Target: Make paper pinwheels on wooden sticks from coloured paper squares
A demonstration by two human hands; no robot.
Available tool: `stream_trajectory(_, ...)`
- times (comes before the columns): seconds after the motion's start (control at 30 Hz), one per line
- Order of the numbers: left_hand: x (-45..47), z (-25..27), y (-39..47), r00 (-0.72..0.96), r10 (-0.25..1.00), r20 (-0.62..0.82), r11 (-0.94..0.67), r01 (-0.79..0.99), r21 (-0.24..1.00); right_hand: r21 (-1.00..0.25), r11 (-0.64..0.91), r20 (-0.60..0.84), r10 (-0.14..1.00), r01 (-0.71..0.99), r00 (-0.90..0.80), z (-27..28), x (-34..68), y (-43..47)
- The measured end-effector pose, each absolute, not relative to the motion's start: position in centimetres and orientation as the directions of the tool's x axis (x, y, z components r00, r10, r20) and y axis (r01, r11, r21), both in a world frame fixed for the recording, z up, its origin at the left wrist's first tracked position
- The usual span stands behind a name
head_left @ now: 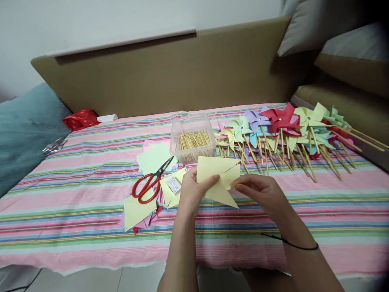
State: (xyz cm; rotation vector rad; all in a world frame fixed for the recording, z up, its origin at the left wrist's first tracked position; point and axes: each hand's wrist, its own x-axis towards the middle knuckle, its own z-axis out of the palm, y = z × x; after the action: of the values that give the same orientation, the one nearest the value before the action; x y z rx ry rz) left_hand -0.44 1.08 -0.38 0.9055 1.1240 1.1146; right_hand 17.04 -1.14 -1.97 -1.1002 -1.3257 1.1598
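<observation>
A pale yellow paper square [212, 172] with slits cut in from its corners is held up over the striped cloth. My left hand [194, 190] grips it from the left, thumb lying across the front near the middle. At the right side, my right hand [255, 186] pinches a lower right corner of the paper between thumb and fingers. Red-handled scissors [151, 183] lie to the left, on top of paper sheets. Beside them a small white printed packet [174, 185] rests on yellow cut paper [167, 198].
Behind my hands stands a clear plastic box [179, 155] of short wooden sticks [196, 140]. Finished paper pinwheels [281, 119] on sticks are heaped at the right. Paper stacks [139, 213] lie left. A red plastic bag [81, 119] sits far left on the striped cloth [91, 182].
</observation>
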Motion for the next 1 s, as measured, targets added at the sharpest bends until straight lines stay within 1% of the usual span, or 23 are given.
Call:
stream_trajectory(0.1, -0.3, -0.6, 1.1, 0.116, 0.965, -0.237, 0.258, -0.220, 0.941, -0.997, 0.081, 0.082, 0.997, 0.006, 0.013, -2.1, 17.0, -1.1)
stream_trajectory(0.23, -0.2, -0.9, 1.2, 0.161, 0.956, -0.244, 0.278, -0.234, 0.932, -0.998, 0.029, 0.024, 0.995, -0.059, 0.093, -2.3, 16.7, -0.9)
stream_trajectory(0.43, -0.1, -1.0, 1.2, 0.204, 0.951, -0.233, 0.276, -0.214, 0.937, -0.995, 0.027, 0.008, 0.982, -0.097, 0.190, -2.6, 15.7, -0.7)
stream_trajectory(0.6, 0.2, -1.0, 1.2, 0.170, 0.959, -0.226, 0.258, -0.197, 0.946, -0.997, 0.018, 0.002, 0.979, -0.079, 0.202, -3.0, 15.6, -0.7)
stream_trajectory(0.8, 0.4, -1.1, 1.2, 0.188, 0.954, -0.233, 0.267, -0.186, 0.946, -0.999, 0.028, 0.024, 0.980, -0.018, 0.198, -2.8, 15.5, -0.7)
stream_trajectory(1.0, 0.5, -1.2, 1.3, 0.152, 0.960, -0.235, 0.259, -0.163, 0.952, -1.000, 0.024, 0.020, 0.980, -0.017, 0.196, -2.5, 15.3, -0.7)
